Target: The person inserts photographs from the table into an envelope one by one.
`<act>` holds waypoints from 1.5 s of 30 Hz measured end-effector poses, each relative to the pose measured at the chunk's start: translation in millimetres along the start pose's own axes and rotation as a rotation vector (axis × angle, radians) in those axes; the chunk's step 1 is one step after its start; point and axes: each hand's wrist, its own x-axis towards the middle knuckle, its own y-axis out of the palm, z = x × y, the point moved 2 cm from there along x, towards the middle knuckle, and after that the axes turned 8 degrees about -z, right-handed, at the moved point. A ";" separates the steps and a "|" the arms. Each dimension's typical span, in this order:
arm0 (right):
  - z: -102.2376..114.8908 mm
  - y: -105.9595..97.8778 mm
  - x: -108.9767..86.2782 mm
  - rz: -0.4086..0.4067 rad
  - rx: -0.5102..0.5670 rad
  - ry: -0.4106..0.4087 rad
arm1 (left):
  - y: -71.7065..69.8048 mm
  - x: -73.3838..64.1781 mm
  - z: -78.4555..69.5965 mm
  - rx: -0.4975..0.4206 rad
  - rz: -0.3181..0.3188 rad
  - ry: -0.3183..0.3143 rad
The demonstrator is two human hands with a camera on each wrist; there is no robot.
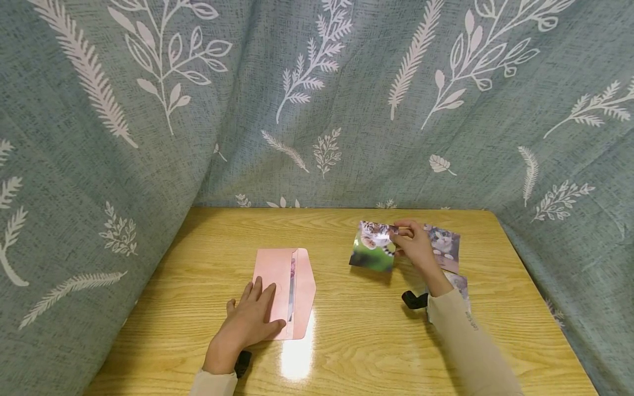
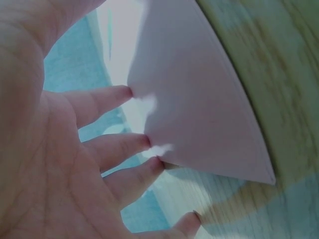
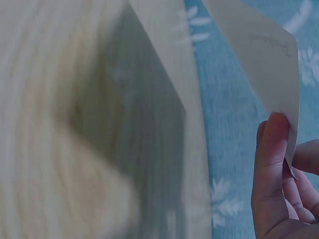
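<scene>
A pink envelope (image 1: 269,263) lies on the table with its pointed flap (image 1: 305,291) spread to the right. Part of a printed card (image 1: 291,286) shows in the slot beside the flap. My left hand (image 1: 250,319) rests on the envelope, fingers spread; the left wrist view has its fingertips along the pink paper (image 2: 199,99). Above the table, my right hand (image 1: 418,250) pinches a postcard (image 1: 372,250) with a tiger cub picture by its right edge. The card's pale back (image 3: 274,55), with faint lettering, faces the right wrist camera, thumb and fingers gripping one corner.
A cat picture card (image 1: 447,245) lies at the right, beyond the right hand. Nearer me is another card (image 1: 459,283), partly covered by the sleeve. A leaf-patterned blue-green curtain (image 1: 317,137) hangs round the back and sides of the wooden table (image 1: 356,341).
</scene>
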 end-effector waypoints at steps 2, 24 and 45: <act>-0.6 7.5 -5.1 0.007 -0.001 -0.008 | 0.1 0.1 0.2 0.000 -0.001 0.001; -23.1 88.4 -42.0 0.089 0.005 -0.027 | 0.0 -0.3 1.1 -0.011 0.007 -0.005; -25.0 134.9 -50.6 0.154 -0.021 -0.061 | 1.1 1.7 1.7 -0.014 -0.008 -0.001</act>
